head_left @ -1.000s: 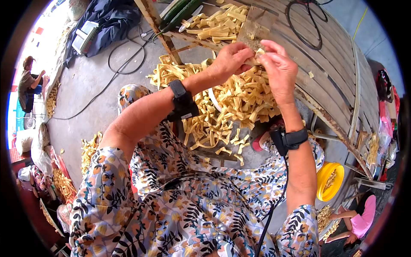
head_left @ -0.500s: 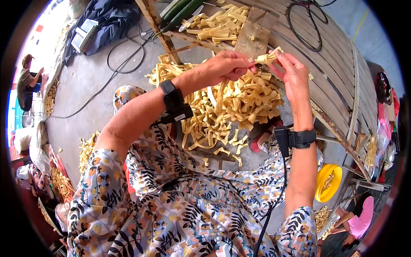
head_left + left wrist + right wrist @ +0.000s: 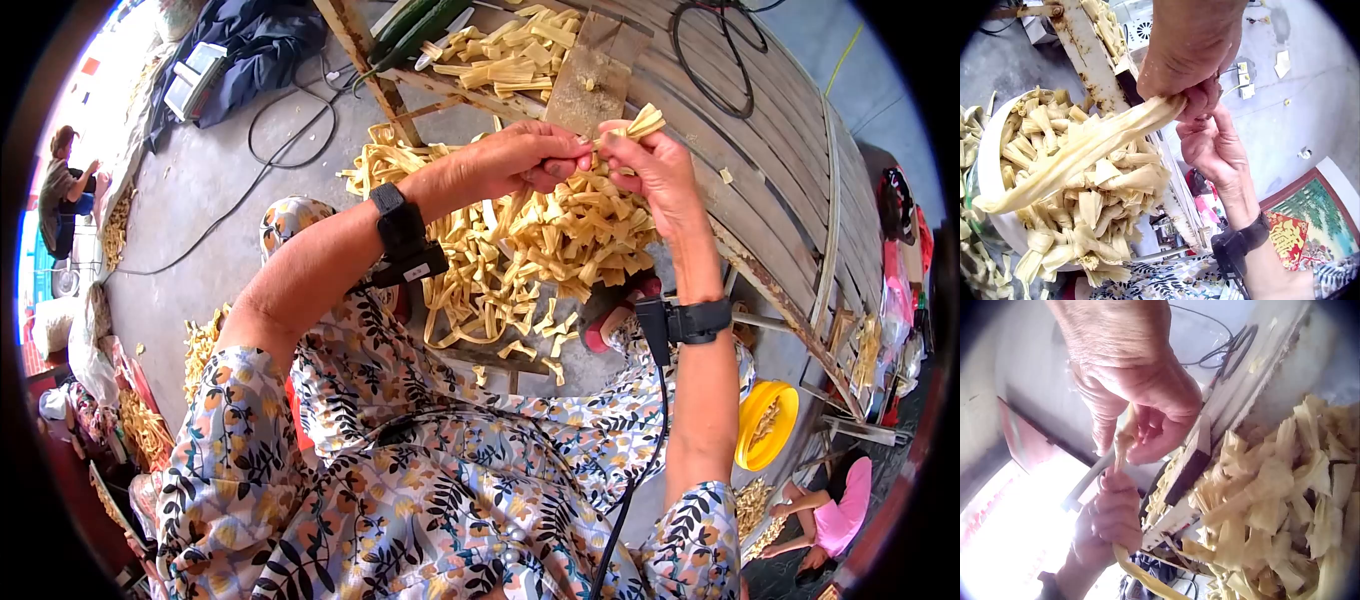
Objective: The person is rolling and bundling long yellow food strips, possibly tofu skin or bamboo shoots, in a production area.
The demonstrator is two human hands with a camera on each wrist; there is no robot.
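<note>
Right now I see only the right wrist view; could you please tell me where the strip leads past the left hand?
Observer: In the left wrist view, the strip runs from the left hand down across a white bowl heaped with knotted pieces.
Operator: Thank you. Does anything poke out on top?
Observer: Yes, the head view shows fanned strip ends sticking up above the right hand.
Operator: And beyond the hands?
Observer: Another heap lies on the slatted wooden table.
</note>
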